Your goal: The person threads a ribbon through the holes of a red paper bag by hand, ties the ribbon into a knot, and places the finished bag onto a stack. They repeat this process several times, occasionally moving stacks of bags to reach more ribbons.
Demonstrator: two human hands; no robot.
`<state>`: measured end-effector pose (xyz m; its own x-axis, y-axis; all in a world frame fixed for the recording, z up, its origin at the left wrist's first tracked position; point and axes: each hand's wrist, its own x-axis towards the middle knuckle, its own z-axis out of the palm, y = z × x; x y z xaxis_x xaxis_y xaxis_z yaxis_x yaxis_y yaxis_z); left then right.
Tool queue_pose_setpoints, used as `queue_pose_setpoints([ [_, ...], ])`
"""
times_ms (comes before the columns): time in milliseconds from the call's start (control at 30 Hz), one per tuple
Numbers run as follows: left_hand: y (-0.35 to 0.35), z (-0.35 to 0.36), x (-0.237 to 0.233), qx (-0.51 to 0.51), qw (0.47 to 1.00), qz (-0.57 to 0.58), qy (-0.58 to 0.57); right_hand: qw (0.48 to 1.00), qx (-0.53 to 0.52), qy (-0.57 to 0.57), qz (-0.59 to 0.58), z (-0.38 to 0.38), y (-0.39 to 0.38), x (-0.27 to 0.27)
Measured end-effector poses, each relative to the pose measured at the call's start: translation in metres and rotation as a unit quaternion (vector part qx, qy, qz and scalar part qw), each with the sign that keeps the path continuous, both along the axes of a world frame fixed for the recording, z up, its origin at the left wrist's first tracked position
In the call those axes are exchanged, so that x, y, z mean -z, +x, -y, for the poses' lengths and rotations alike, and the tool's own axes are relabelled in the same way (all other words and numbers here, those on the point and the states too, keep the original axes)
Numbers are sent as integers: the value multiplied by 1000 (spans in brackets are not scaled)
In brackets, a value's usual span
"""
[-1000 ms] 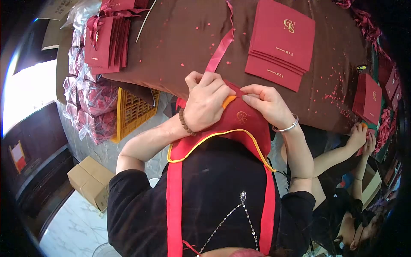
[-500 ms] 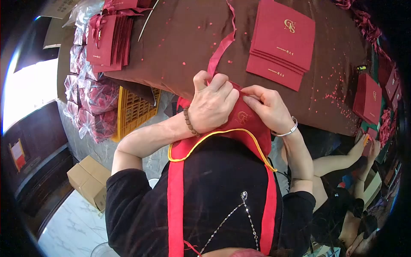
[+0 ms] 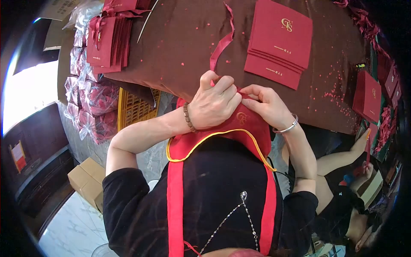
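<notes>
A dark red paper bag [image 3: 243,119] with a gold logo is held upright in front of my red apron, its upper left part hidden behind my fingers. My left hand [image 3: 215,102] is closed in a fist at the bag's top edge. From that fist a red ribbon [image 3: 222,45] runs away across the brown cloth. My right hand [image 3: 267,108] pinches the bag's top edge between thumb and fingers, close beside the left. The ribbon's end inside my left fist is hidden.
On the brown tablecloth [image 3: 184,38] lies a stack of flat red bags [image 3: 280,36]; red bags with ribbons [image 3: 107,43] stand at left. Plastic-wrapped bundles [image 3: 98,96], a yellow crate [image 3: 135,109] and a cardboard box [image 3: 87,182] are lower left. At right, a co-worker's hand [image 3: 366,170] holds red ribbon.
Both my hands keep their hold and have shifted only slightly, the left a little to the right. The co-worker's lower hand has moved down, drawing out a red ribbon.
</notes>
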<state>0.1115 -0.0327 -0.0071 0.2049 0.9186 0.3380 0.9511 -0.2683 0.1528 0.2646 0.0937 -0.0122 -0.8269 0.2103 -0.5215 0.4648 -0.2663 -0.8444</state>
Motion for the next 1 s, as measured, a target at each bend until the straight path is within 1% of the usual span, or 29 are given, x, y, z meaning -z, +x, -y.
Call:
queue_pose_setpoints([
  [33,0,0,-2,-5,1000,7,-19,1000,3,-13,1,1,1,0],
  [100,-6,-1,-2,-26,997,54,-46,1000,2,-2,4,1,-1,-2],
  [133,-8,-1,0,-33,994,90,-44,1000,2,10,6,1,-2,-2],
  [167,-8,-2,1,-33,995,89,-44,1000,2,10,4,0,-3,0],
  [233,-7,-1,4,-69,989,125,-32,1000,-5,26,-10,0,-1,6],
  [300,-3,1,4,-79,988,125,-35,1000,7,19,-17,2,2,10],
  [367,0,2,5,-92,990,108,-4,999,17,11,-26,2,3,9],
  [433,5,4,4,-95,990,102,2,1000,1,23,15,2,2,2],
  [467,6,4,4,-96,991,95,9,1000,1,23,14,2,1,1],
  [533,7,4,5,-89,992,88,20,998,5,59,5,4,1,0],
  [667,6,5,1,-62,997,52,12,996,0,89,8,8,3,-1],
  [733,6,4,-1,-49,998,35,10,992,16,128,-12,11,3,1],
  [767,8,4,-1,-40,999,8,3,992,15,128,-12,13,2,1],
  [833,11,3,0,-22,999,-29,11,984,19,177,-26,15,1,1],
  [867,12,2,0,-22,999,-28,10,984,19,177,-26,15,2,1],
  [933,14,2,0,-8,998,-62,13,983,14,180,-26,13,3,1],
  [967,11,1,2,-9,999,-37,7,983,13,181,-27,12,4,3],
  [1000,7,0,0,-21,999,12,-22,991,24,133,-20,11,6,8],
])
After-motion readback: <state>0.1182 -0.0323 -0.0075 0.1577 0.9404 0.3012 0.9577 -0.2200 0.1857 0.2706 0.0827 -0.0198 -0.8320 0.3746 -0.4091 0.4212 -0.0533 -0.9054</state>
